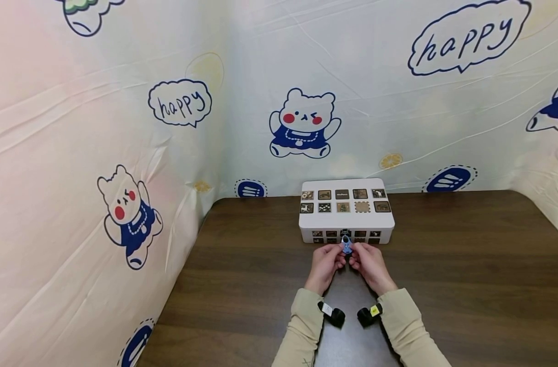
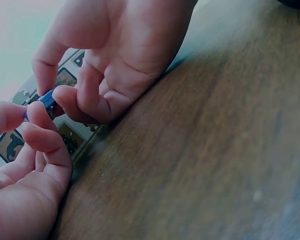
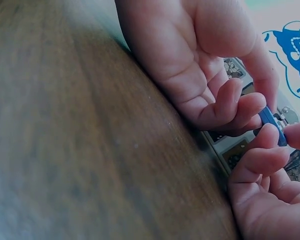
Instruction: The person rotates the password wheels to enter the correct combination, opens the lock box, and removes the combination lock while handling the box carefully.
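A small blue padlock (image 1: 347, 246) is held at the middle of the front side of a white tin box (image 1: 345, 219), right at its latch (image 1: 345, 233). My left hand (image 1: 325, 265) pinches its left side with thumb and fingertips. From the right, my right hand (image 1: 369, 264) pinches it in the same way. Between the fingertips, a narrow blue edge of the padlock (image 2: 47, 98) shows in the left wrist view; a longer edge of the padlock (image 3: 271, 125) appears in the right wrist view. The fingers cover much of it.
The box has small square pictures printed on its lid and front and stands at the back of the dark wooden table (image 1: 242, 285). A printed curtain (image 1: 242, 102) hangs behind and to the left. Small black cameras (image 1: 336, 318) sit on both wrists.
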`<state>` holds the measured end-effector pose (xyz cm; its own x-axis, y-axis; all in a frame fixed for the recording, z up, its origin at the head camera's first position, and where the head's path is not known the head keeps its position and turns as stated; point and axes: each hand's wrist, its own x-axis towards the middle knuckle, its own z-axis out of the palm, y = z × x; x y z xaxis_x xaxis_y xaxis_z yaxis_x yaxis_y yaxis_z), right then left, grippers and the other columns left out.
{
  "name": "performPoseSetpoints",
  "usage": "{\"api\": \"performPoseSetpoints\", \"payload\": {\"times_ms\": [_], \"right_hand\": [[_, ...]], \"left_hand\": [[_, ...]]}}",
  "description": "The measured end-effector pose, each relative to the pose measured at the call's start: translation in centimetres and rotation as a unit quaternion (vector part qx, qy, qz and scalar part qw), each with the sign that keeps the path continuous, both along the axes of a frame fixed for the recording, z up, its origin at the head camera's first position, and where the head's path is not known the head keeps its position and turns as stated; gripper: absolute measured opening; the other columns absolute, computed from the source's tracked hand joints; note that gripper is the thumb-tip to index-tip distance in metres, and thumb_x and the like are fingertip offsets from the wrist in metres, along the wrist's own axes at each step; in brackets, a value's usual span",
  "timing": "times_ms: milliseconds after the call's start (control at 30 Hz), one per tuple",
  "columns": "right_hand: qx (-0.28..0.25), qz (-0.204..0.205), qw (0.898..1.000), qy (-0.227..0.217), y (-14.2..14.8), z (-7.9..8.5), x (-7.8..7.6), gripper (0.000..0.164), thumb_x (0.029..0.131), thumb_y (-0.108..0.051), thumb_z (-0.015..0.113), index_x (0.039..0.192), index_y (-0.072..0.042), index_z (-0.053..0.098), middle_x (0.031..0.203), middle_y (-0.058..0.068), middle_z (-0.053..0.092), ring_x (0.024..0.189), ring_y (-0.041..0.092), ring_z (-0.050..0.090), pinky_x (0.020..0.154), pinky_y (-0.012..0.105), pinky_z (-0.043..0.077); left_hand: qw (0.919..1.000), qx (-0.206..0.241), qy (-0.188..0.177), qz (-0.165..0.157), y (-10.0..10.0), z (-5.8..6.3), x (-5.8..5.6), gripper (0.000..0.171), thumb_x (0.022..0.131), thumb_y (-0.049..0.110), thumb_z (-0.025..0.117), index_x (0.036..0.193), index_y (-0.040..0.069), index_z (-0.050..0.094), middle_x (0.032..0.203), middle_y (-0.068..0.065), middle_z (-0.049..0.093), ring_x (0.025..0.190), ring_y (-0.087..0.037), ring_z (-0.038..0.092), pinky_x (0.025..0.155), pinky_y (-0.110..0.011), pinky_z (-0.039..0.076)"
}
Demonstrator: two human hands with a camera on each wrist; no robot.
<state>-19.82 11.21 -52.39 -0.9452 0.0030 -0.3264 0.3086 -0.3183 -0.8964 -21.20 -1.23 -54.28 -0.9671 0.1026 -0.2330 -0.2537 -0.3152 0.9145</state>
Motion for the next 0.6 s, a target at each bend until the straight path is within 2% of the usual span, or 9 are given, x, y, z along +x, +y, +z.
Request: {"api": "performPoseSetpoints", "payload": {"times_ms": [433,600], "right_hand": [[0.003,-0.004,1.000,0.003,0.03,-0.05,-0.02,0.011,0.086,-0.012,0.050,0.086,-0.001,0.052,0.068,0.000,0.049,0.055,0.008,0.049,0.048,0.018,0.041],[0.005,-0.009,1.000,0.004,0.05,-0.21,-0.06,0.012,0.086,-0.012,0.050,0.086,0.000,0.052,0.067,0.000,0.049,0.055,0.008,0.049,0.047,0.017,0.041]], "left_hand": [[0.9999,0.004,-0.005,-0.012,-0.20,0.00,-0.09,0.014,0.083,0.015,0.061,0.085,0.002,0.064,0.069,-0.003,0.057,0.051,-0.009,0.052,0.046,-0.018,0.044],[0.9998,-0.008,-0.001,-0.018,-0.31,0.73,0.14,0.013,0.084,0.013,0.060,0.085,0.001,0.064,0.069,-0.004,0.058,0.052,-0.009,0.053,0.048,-0.019,0.045]]}}
